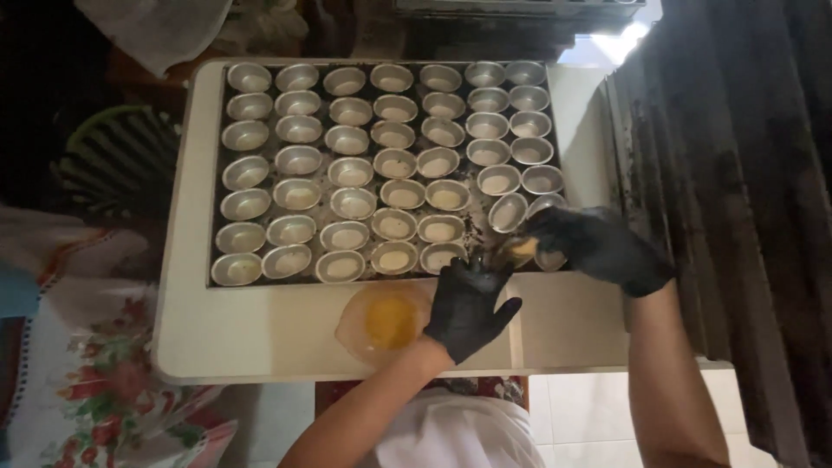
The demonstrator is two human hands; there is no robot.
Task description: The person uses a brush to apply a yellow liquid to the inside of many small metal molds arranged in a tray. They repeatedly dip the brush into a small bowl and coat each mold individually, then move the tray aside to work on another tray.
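Gloved hands at tray of small metal moulds.
Right hand (pixel 598 247) grips one shiny oval mould (pixel 520 250), tilted; left hand (pixel 468 303) open, fingers spread, just beside it, a yellow-filled bowl (pixel 386 322) at its wrist.

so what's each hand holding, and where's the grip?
Right hand grips a small metal mold by its rim, tilted over the tray. Left hand holds nothing, fingers spread beside the mold.

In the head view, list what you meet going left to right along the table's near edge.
Floral cloth → bowl of yellow liquid → left hand → right hand → dark corrugated sheet.
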